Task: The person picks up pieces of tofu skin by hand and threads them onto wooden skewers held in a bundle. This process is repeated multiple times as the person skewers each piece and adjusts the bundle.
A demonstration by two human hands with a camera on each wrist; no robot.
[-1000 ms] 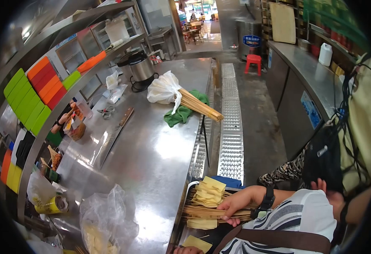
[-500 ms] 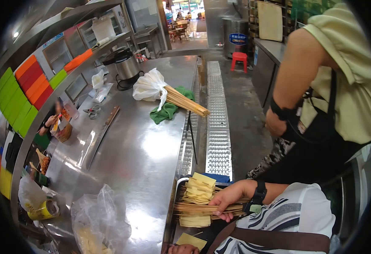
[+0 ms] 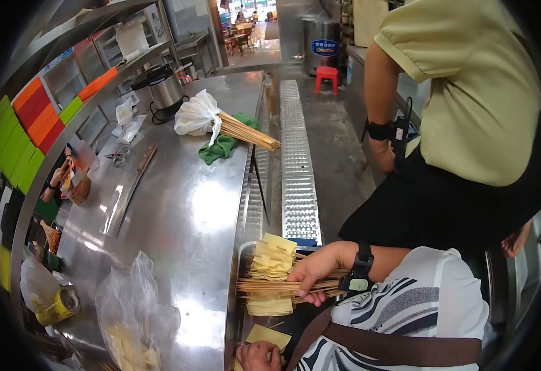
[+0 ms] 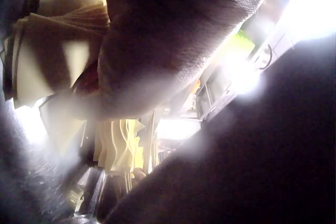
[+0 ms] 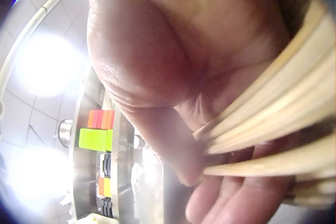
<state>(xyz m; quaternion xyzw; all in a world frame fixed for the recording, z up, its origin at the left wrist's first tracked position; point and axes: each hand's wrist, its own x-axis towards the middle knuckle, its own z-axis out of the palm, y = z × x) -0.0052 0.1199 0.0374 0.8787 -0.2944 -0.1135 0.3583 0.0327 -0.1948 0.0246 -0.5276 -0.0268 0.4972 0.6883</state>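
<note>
In the head view my right hand (image 3: 315,272) grips a bundle of thin wooden skewers (image 3: 264,287), lying across the work spot beside the table edge. The right wrist view shows the skewers (image 5: 283,98) running between thumb and fingers. Wavy yellow tofu sheets threaded on skewers (image 3: 273,256) lie just beyond that bundle, and more tofu sheets (image 3: 269,307) show on its near side. At the bottom, my left hand (image 3: 259,355) has its fingers curled at a flat yellow sheet (image 3: 270,334). In the left wrist view it holds a stack of tofu sheets (image 4: 58,50), partly hidden by the palm.
A steel table (image 3: 177,204) bears a cleaver (image 3: 128,191), scissors (image 3: 119,155), a green cloth (image 3: 218,149), a bagged skewer bundle (image 3: 249,131) and a clear plastic bag (image 3: 131,309). A person in a yellow shirt (image 3: 468,93) stands close on the right. A shelf (image 3: 91,93) overhangs the left.
The person in yellow has come into the right side and stands upright. My view has turned slightly rightward. My left hand shows more at the bottom; the right keeps its grip on the skewers.
</note>
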